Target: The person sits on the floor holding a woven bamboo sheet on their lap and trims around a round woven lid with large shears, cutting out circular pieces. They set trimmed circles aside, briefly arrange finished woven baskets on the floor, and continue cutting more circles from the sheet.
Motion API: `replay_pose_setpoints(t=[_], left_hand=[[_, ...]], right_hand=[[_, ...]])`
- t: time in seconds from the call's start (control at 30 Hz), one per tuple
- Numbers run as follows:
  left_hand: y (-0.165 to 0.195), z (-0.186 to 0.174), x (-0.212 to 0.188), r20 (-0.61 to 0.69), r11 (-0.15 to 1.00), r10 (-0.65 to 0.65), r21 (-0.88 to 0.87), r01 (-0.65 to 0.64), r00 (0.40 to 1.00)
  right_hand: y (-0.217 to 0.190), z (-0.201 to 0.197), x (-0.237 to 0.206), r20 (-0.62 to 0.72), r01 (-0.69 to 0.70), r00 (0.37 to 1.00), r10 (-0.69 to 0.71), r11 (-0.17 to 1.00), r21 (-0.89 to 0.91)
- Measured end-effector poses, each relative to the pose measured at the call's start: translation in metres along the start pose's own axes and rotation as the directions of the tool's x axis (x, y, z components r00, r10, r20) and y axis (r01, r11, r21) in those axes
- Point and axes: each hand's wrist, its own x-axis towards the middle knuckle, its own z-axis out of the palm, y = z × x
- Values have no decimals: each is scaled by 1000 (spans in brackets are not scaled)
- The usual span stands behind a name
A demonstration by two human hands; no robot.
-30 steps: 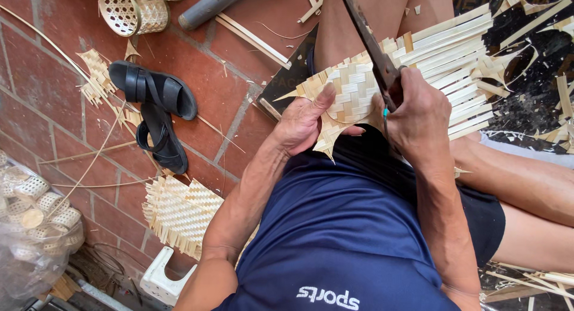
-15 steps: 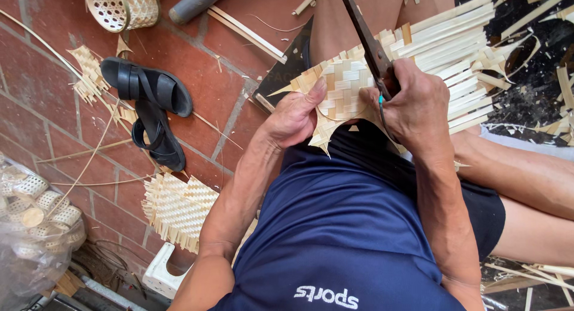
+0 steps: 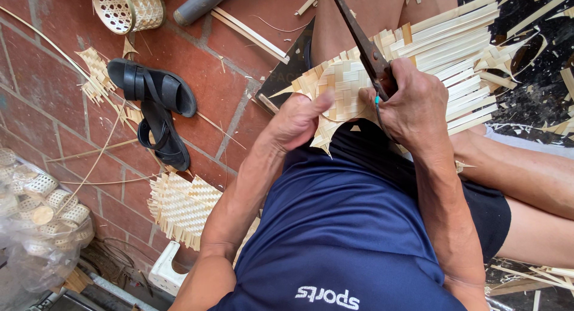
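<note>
Against the frame from half a second ago, I see my left hand (image 3: 302, 121) has slid a little further onto the woven bamboo mat (image 3: 344, 87), thumb now lying across its rounded near edge, fingers closed under it in a pinch. My right hand (image 3: 412, 104) is in much the same place, wrapped tight around the handles of the long scissors (image 3: 362, 45); the blades run up and away from the mat toward the top of the picture, and I cannot tell how far apart they stand. The view has drifted slightly, so the floor things sit a touch lower than before.

The mat lies on my lap, just above the dark shorts, with loose flat strips (image 3: 454, 48) fanning out to the right of it over my knee.

Left of the mat, on the brick floor (image 3: 54, 66), lies a pair of black sandals (image 3: 158, 110), one crossing the other. Further left and up from the mat stands a small openwork basket (image 3: 128, 9), with a grey tube (image 3: 200, 5) just beside it. Below and left of the mat, near my left elbow, a second woven panel (image 3: 182, 206) rests on the floor. Far left of the mat a clear plastic bag (image 3: 39, 221) holds small woven pieces. My forearms cover the mat's lower edge.
</note>
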Motion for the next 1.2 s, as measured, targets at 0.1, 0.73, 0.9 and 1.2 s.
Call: replay_pose_setpoints(t=[0.1, 0.73, 0.9, 1.2], left_hand=[[-8, 11, 3, -75, 995, 86, 58, -82, 993], [9, 37, 6, -275, 964, 265, 95, -248, 924], [42, 72, 33, -325, 844, 506, -2, -536, 799], [50, 141, 41, -201, 902, 361, -172, -395, 911]], right_hand=[[-1, 1, 1, -7, 7, 1000, -6, 1000, 12], [-2, -47, -59, -410, 80, 887, 213, 803, 591], [6, -47, -84, -132, 132, 989, -72, -5, 991], [1, -28, -104, -88, -62, 980, 180, 690, 721]])
